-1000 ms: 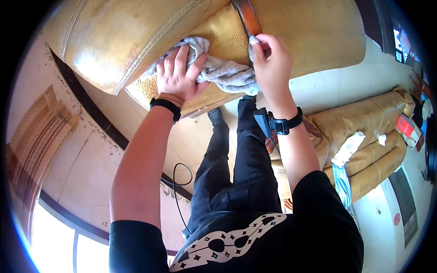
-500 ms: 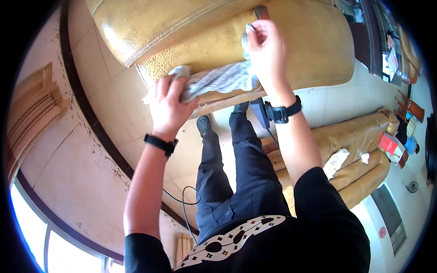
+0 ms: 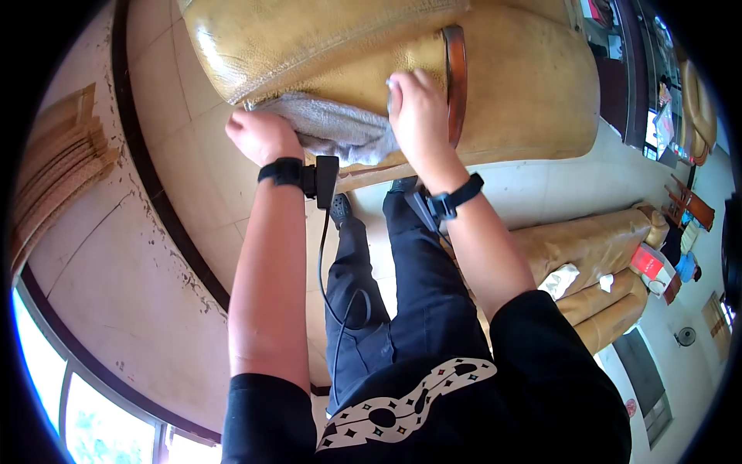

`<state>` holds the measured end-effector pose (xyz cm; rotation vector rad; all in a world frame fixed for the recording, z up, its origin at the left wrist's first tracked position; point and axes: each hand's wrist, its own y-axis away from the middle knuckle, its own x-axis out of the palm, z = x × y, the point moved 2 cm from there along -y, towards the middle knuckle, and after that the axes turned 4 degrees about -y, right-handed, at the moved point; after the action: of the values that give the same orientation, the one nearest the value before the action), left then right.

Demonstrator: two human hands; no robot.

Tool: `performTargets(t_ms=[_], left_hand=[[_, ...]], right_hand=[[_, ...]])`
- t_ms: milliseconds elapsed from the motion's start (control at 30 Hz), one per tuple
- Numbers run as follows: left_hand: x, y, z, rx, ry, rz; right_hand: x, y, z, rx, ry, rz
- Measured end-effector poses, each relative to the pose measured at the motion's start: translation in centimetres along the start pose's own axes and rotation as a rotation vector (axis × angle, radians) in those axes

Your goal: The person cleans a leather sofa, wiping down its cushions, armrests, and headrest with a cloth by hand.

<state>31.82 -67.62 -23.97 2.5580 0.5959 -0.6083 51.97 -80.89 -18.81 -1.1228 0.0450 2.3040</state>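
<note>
A grey cloth (image 3: 332, 124) is stretched between my two hands, over the front of a yellow-tan leather sofa (image 3: 533, 85). My left hand (image 3: 264, 138) is closed on the cloth's left end, beside the sofa's corner; its fingertips are hidden. My right hand (image 3: 421, 116) is closed at the cloth's right end, with a bit of grey showing between thumb and fingers. Just right of this hand, a curved brown wooden trim strip (image 3: 457, 85) runs down the sofa. Black straps with small dark boxes are on both my wrists.
A dark cable (image 3: 322, 263) hangs from my left wrist past my legs. Behind me stands another tan sofa (image 3: 587, 240) with white crumpled paper (image 3: 559, 280) and a red-and-white box (image 3: 653, 268). A peeling wall (image 3: 139, 286) curves along the left.
My right hand has come down and left, uncovering the wooden strip. My left hand has turned and moved slightly left and up. The cloth, bunched and twisted before, is now spread wider.
</note>
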Motion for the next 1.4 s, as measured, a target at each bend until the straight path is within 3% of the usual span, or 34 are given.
performTargets(t_ms=[33,167,367,600,767,900,1000,1067,1400], left_hand=[[-0.9,3.4,-4.9,-0.018,-0.26,0.024],[-0.2,3.2,-3.8,0.03,-0.476,-0.074],[0.3,3.2,-3.6,0.075,-0.492,-0.048],[0.2,2.9,-3.6,0.114,-0.541,-0.064],[0.3,2.8,-3.4,0.117,-0.558,-0.057],[0.4,2.8,-3.4,0.108,-0.559,-0.081],[0.4,2.9,-3.2,0.138,-0.553,-0.091],[0.5,2.5,-2.6,0.173,-0.563,-0.104],[0.7,2.5,-2.1,0.174,-0.565,-0.126]], right_hand=[[0.0,0.6,-0.1,-0.01,-0.04,0.01],[-1.9,-0.9,-0.5,-0.019,-0.056,-0.098],[-1.1,-4.2,-1.3,-0.057,0.089,-0.09],[-2.0,-3.2,-0.8,0.033,-0.02,0.187],[-1.3,-5.1,-1.7,-0.037,0.078,-0.018],[-0.6,-2.4,-0.7,0.055,-0.046,0.127],[-1.9,-3.9,-1.4,-0.022,-0.088,0.168],[-2.6,-5.8,-1.6,-0.003,-0.105,0.085],[-2.5,-3.3,-1.1,0.017,-0.035,0.244]])
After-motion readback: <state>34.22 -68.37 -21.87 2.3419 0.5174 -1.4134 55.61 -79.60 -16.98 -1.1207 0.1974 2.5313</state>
